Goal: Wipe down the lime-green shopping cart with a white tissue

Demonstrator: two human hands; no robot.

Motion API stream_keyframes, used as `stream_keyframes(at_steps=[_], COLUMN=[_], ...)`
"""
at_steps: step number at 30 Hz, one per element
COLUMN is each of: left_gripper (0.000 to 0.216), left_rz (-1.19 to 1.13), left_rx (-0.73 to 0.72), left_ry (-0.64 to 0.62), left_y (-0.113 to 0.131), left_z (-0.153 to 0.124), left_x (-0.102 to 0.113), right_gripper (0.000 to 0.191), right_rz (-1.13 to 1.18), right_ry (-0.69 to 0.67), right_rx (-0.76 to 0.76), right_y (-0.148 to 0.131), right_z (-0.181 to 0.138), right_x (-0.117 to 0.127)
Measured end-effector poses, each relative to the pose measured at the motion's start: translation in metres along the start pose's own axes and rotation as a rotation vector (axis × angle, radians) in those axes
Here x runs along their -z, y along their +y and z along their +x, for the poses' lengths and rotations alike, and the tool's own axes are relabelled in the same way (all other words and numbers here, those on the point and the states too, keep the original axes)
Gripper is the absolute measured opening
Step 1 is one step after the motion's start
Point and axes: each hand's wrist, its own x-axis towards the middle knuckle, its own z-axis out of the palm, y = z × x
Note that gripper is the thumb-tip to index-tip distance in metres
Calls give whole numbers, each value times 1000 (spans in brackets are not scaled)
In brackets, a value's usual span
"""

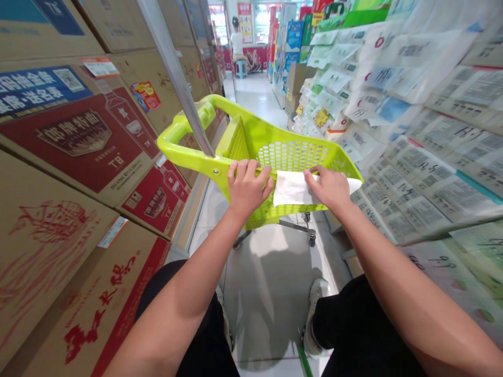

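looking down, from head height, at one shopping cart point(271, 125) of glossy lime-green plastic, standing side-on on pale, shiny floor tiles point(263, 293), with sloping walls pierced by rows of small rounded holes. gripping the near rim with the left hand point(250, 187), fingers curled over and slightly apart. holding with the right hand point(329, 188), thumb in front, one smooth, oblong white sheet point(291, 188) flat against the same rim; cloth or paper, impossible to say. rising beside the handle, one slim grey metal pole point(173, 63).

on the left, stacked brown cardboard: a large carton point(78, 136) and a smaller one point(157, 201) below, each with a maroon panel, a bottle drawing and "郎牌特曲", with "t8" legible on the larger. above, one blue banner point(43, 89) with a qr code.

on the right, many soft, shiny plastic-wrapped packs point(416, 183), too blurred to count, some with handwritten prices, one reading "9.9".

below, two pale shoes point(316, 314) and black trousers point(365, 324). far ahead, one person point(237, 44) in a white top, near one blue stool point(241, 68).
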Motion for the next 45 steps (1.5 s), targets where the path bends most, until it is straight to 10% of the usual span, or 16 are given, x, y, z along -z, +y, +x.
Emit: stream_keyframes(at_steps=[6, 17, 32, 45], left_gripper=[47, 44, 44, 56], left_rz=[-38, 34, 6, -15], left_rx=[39, -10, -7, -13], left_ry=[-26, -35, -95, -97], left_y=[15, 14, 11, 6], left_z=[1, 2, 1, 4], left_x=[0, 11, 16, 15], right_gripper=[59, 57, 62, 61], right_rz=[-51, 95, -94, 120], right_ry=[63, 157, 48, 107], right_rx=[5, 196, 9, 214], right_y=[18, -58, 40, -75], right_z=[-4, -6, -1, -10], right_x=[-5, -11, -6, -3])
